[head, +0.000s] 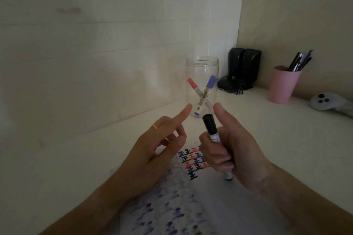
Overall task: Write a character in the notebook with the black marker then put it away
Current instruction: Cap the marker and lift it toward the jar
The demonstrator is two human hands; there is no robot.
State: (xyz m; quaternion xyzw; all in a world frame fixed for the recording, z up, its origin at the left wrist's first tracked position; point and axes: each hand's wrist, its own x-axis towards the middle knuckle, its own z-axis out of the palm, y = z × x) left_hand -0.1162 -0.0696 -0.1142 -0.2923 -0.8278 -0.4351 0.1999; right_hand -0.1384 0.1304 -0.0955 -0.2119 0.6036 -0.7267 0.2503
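Observation:
My right hand (227, 145) grips the black marker (211, 128) upright in a fist, its black cap on and pointing up, thumb raised beside it. My left hand (162, 143) hovers just left of the marker, fingers apart, index finger extended, holding nothing. Below both hands lies the open notebook (193, 192), its page showing rows of characters in black, red and blue. Behind the hands stands a clear plastic jar (202, 68) with a red marker (193, 85) and a blue marker (209, 86) crossed inside it.
A pink cup (281, 86) of pens stands at the right against the wall. Black speakers (242, 66) with cables sit in the corner. A white controller (328, 103) lies at the far right. The white desk (76, 158) meets walls behind and right.

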